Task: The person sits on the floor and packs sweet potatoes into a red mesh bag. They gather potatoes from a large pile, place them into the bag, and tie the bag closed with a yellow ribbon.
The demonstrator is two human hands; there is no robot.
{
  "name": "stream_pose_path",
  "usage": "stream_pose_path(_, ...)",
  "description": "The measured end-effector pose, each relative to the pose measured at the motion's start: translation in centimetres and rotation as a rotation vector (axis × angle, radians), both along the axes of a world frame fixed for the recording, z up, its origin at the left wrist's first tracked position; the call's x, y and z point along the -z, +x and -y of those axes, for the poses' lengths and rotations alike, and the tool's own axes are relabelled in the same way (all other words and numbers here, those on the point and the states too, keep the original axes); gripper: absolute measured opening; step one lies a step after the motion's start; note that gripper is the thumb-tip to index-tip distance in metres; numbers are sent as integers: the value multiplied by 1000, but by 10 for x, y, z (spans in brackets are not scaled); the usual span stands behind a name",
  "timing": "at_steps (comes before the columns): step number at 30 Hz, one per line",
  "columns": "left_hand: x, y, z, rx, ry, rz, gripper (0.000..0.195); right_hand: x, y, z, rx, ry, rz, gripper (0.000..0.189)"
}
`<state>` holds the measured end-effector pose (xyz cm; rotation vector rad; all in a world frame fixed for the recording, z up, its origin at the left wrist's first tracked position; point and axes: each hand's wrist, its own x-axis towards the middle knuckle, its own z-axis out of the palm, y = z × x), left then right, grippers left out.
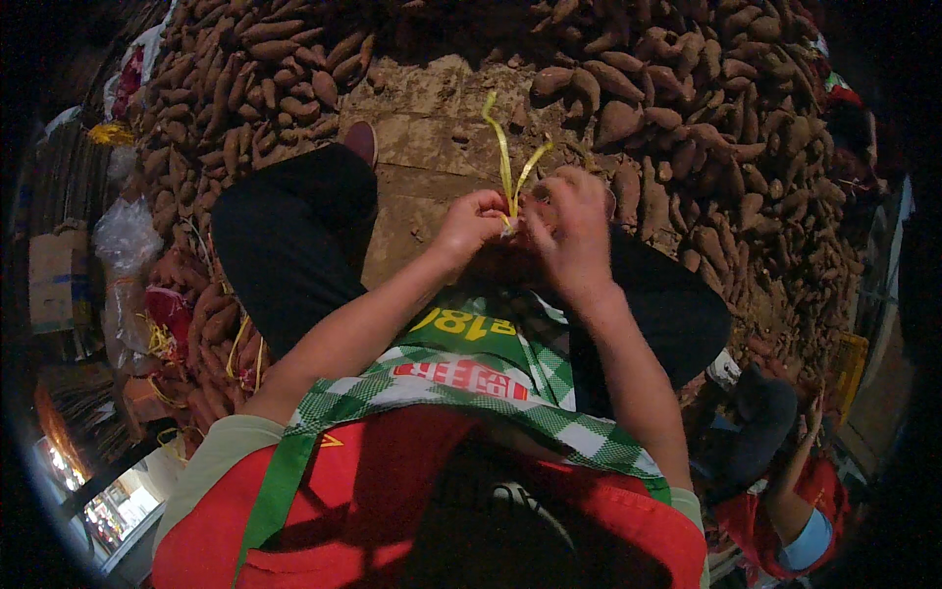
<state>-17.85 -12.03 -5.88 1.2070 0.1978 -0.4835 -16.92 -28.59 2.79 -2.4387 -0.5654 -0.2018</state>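
Observation:
Between my knees, my left hand (pixel 471 227) pinches the base of a yellow plastic tie (pixel 503 151), near a small whitish piece. Two ends of the tie stick up past my fingers, one longer and kinked at its tip. Close on the other side is my right hand (pixel 576 228), blurred, its fingers bent and spread beside the tie. Whether it grips a strand is not clear. Something dark reddish lies below both hands, mostly hidden by them and in shadow.
Sweet potatoes (pixel 684 88) lie heaped ahead and to both sides around a soil-covered floor (pixel 427 140). At left are bundled sweet potatoes (pixel 213 316) with yellow ties, clear plastic wrap (pixel 126 243) and a cardboard box (pixel 57 280). Another person (pixel 795 508) is at lower right, near a yellow crate (pixel 850 368).

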Motion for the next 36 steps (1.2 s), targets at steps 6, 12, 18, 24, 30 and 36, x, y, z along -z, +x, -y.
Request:
stream_pose_path(6,6,-1,3,-115,148,-1,14,22,-17,-24,-84,-91,-22,36)
stream_pose_path(12,-4,-3,7,-144,92,-107,16,26,-16,-24,-66,-191,-33,36)
stream_pose_path(18,-1,-5,6,-114,30,-87,16,29,-12,-22,-8,-206,-65,41)
stream_pose_path(24,-5,-6,9,-128,45,-118,17,38,-8,-13,102,-57,-194,34)
stream_pose_path(30,-7,-9,11,-116,79,-41,18,54,0,-4,243,141,-445,28)
stream_pose_path(36,2,-9,8,-67,89,-103,17,66,6,0,244,206,-462,25)
